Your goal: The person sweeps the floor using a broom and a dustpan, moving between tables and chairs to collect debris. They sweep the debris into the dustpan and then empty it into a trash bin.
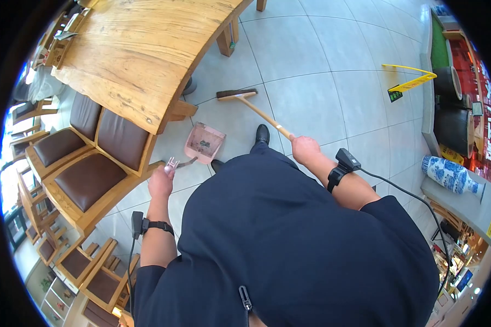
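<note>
Crowding the pink dustpan [205,144], wooden table [136,49] and brown-cushioned chairs [90,180] stand close.

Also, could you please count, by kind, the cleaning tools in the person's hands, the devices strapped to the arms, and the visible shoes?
Broom: 1
Dustpan: 1
Strapped devices: 2
Black shoes: 2
Total: 6

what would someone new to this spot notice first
The big wooden table at the upper left stands out, its edge curving beside brown-cushioned chairs. Near the middle, the right hand grips a broom, and the left holds a pink dustpan.
</note>
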Tool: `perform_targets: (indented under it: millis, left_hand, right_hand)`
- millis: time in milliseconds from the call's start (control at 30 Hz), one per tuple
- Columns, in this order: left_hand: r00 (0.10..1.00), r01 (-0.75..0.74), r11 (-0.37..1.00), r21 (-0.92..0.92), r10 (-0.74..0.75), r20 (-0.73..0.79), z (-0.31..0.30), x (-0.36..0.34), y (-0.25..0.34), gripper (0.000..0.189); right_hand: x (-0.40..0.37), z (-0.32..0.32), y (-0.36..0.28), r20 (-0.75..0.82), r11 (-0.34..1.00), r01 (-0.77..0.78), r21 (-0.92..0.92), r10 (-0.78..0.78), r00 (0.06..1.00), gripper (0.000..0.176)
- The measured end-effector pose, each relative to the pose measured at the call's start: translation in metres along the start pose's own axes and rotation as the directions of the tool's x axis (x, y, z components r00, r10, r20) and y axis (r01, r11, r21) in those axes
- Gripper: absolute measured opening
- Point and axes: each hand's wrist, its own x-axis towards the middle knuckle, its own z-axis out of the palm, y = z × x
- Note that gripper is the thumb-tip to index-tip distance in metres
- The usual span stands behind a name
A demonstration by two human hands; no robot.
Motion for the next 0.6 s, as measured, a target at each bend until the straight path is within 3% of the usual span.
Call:
perform_targets:
  millis: [100, 200, 267, 600]
  left_hand:
    - [1.000, -0.018, 1.000, -0.001, 0.018, -0.017, 0.002, 0.000, -0.005, 0.030]
    - [1.000, -0.017, 1.000, -0.005, 0.017, -0.023, 0.003, -0.001, -0.004, 0.030]
    - [1.000, -0.017, 1.000, -0.013, 0.017, -0.012, 0.002, -0.002, -0.001, 0.030]
    - [1.000, 0.007, 1.000, 0.004, -0.007, 0.002, 0.001, -0.004, 0.002, 0.030]
  right_hand:
    - [-0.004, -0.007, -0.009, 0.059, 1.000, -0.029, -0.013, 0.029, 0.998, 0.032]
    - [-0.004, -0.008, -0.008, -0.006, 1.000, 0.024, 0.019, -0.024, 1.000, 0.030]
    - [0.012, -0.010, -0.003, 0.059, 0.997, -0.078, -0.002, 0.078, 0.995, 0.029]
    - [-0.031, -0.006, 0.069, -0.014, 0.997, -0.071, 0.002, 0.071, 0.997, 0.031]
